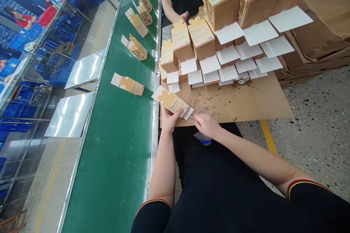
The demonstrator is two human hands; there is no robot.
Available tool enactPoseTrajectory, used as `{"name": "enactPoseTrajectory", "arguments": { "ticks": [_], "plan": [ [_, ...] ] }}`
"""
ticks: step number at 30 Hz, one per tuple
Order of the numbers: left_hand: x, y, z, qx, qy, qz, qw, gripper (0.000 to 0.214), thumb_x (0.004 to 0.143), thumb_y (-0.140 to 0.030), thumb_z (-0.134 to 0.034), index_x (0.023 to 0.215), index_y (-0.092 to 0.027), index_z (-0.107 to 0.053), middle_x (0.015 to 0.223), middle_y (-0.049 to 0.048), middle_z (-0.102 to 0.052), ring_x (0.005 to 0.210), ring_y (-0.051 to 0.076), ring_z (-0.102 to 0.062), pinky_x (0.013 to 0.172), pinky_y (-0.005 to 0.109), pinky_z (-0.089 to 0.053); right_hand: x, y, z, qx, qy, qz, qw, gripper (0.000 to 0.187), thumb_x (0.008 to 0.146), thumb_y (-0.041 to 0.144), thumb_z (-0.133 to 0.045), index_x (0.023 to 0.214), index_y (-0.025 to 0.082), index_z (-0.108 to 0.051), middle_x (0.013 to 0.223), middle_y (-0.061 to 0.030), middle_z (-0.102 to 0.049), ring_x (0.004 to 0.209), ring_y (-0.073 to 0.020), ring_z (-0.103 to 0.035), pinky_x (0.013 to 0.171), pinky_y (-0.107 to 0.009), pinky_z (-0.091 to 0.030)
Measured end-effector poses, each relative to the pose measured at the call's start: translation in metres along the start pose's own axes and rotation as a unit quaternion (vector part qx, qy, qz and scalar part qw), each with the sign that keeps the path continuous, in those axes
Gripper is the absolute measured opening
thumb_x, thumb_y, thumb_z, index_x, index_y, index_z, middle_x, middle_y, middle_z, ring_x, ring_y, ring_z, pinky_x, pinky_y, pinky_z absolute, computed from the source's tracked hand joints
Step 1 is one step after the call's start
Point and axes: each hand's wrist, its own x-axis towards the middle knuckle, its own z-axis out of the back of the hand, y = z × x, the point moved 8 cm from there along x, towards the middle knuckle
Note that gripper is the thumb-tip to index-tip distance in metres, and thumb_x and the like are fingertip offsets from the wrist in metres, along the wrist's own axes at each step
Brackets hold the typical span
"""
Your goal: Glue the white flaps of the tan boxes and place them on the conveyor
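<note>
My left hand [169,119] is closed around a small tan-and-white printed carton [172,102], thumb across its near end. The carton lies tilted over the edge between the green belt and the cardboard-covered table. Its long white flap points away to the left, and a small white end flap [188,113] stands out at the near end. Just beside that end flap, the fingers of my right hand [207,125] are pinched together. A thin pale bit shows at their tips, too small to name.
Stacked tan cartons [201,36] with white flaps hanging out fill the far side of the cardboard sheet [232,102]. Several cartons stand along the green conveyor belt [117,145]. A co-worker's hand [180,16] is behind the stack. Brown boxes [322,18] lie at the right.
</note>
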Motion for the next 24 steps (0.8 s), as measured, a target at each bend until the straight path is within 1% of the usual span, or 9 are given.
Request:
{"name": "enactPoseTrajectory", "arguments": {
  "ticks": [3, 7, 10, 13, 16, 20, 22, 23, 24],
  "plan": [
    [-0.003, 0.001, -0.002, 0.011, -0.006, -0.017, 1.000, 0.091, 0.065, -0.056, -0.109, 0.137, -0.028, -0.061, 0.136, 0.0130, -0.079, 0.129, 0.035, -0.079, 0.119, 0.057, -0.061, -0.009, 0.006, 0.005, 0.017, -0.012, 0.016, 1.000, 0.023, 0.106, 0.013, -0.056, 0.087, 0.023, -0.063, 0.077, -0.0033, -0.067, 0.069, -0.0189, -0.059, 0.072, -0.032, -0.041],
    [-0.013, 0.007, -0.008, 0.043, -0.027, -0.056, 0.997, 0.098, 0.064, -0.053, -0.110, 0.142, -0.028, -0.056, 0.145, 0.0150, -0.075, 0.139, 0.037, -0.074, 0.125, 0.056, -0.057, -0.029, 0.002, 0.038, 0.076, -0.075, 0.012, 0.994, 0.027, 0.109, 0.016, -0.052, 0.086, 0.023, -0.065, 0.070, 0.0001, -0.060, 0.064, -0.0165, -0.056, 0.070, -0.030, -0.044],
    [-0.022, 0.016, -0.007, 0.086, -0.059, -0.073, 0.992, 0.100, 0.065, -0.049, -0.110, 0.144, -0.028, -0.054, 0.149, 0.0164, -0.071, 0.150, 0.039, -0.066, 0.131, 0.055, -0.051, -0.049, -0.009, 0.065, 0.100, -0.106, -0.028, 0.989, 0.026, 0.108, 0.022, -0.057, 0.085, 0.024, -0.068, 0.066, 0.0018, -0.057, 0.059, -0.0151, -0.053, 0.064, -0.029, -0.045],
    [-0.026, 0.023, -0.003, 0.133, -0.075, -0.071, 0.986, 0.096, 0.069, -0.045, -0.108, 0.146, -0.026, -0.054, 0.149, 0.0176, -0.070, 0.155, 0.041, -0.062, 0.133, 0.055, -0.049, -0.070, -0.015, 0.085, 0.112, -0.123, -0.078, 0.983, 0.023, 0.108, 0.026, -0.060, 0.089, 0.025, -0.074, 0.066, 0.0015, -0.060, 0.057, -0.0147, -0.053, 0.060, -0.028, -0.046],
    [-0.025, 0.027, -0.004, 0.151, -0.080, -0.063, 0.983, 0.093, 0.068, -0.040, -0.108, 0.144, -0.025, -0.056, 0.146, 0.0178, -0.071, 0.154, 0.042, -0.063, 0.132, 0.056, -0.050, -0.081, -0.014, 0.091, 0.127, -0.130, -0.105, 0.978, 0.023, 0.108, 0.028, -0.061, 0.090, 0.024, -0.076, 0.066, 0.0013, -0.062, 0.055, -0.0139, -0.053, 0.059, -0.028, -0.047],
    [-0.023, 0.021, -0.006, 0.143, -0.088, -0.071, 0.983, 0.091, 0.063, -0.037, -0.110, 0.138, -0.024, -0.062, 0.140, 0.0177, -0.075, 0.144, 0.043, -0.070, 0.128, 0.060, -0.055, -0.079, -0.008, 0.088, 0.152, -0.136, -0.089, 0.975, 0.022, 0.105, 0.025, -0.063, 0.087, 0.023, -0.075, 0.064, 0.0026, -0.059, 0.053, -0.0125, -0.052, 0.055, -0.026, -0.046],
    [-0.023, 0.013, 0.010, 0.131, -0.108, -0.067, 0.983, 0.087, 0.061, -0.041, -0.111, 0.133, -0.023, -0.066, 0.133, 0.0177, -0.078, 0.137, 0.043, -0.075, 0.123, 0.063, -0.059, -0.077, -0.009, 0.089, 0.159, -0.147, -0.082, 0.973, 0.021, 0.104, 0.025, -0.064, 0.087, 0.023, -0.076, 0.063, 0.0027, -0.059, 0.052, -0.0124, -0.052, 0.054, -0.026, -0.045],
    [-0.023, 0.007, 0.026, 0.123, -0.126, -0.067, 0.982, 0.086, 0.062, -0.044, -0.111, 0.133, -0.023, -0.067, 0.132, 0.0179, -0.078, 0.135, 0.044, -0.076, 0.121, 0.064, -0.061, -0.077, -0.010, 0.091, 0.161, -0.156, -0.082, 0.971, 0.021, 0.104, 0.025, -0.065, 0.087, 0.023, -0.076, 0.063, 0.0025, -0.060, 0.052, -0.0125, -0.053, 0.053, -0.026, -0.045],
    [-0.023, 0.000, 0.046, 0.116, -0.152, -0.071, 0.979, 0.087, 0.064, -0.047, -0.110, 0.135, -0.023, -0.066, 0.134, 0.0182, -0.078, 0.136, 0.044, -0.076, 0.120, 0.065, -0.062, -0.078, -0.013, 0.094, 0.161, -0.167, -0.085, 0.969, 0.021, 0.104, 0.026, -0.065, 0.088, 0.023, -0.077, 0.063, 0.0021, -0.061, 0.052, -0.0126, -0.054, 0.053, -0.026, -0.046]
  ]
}}
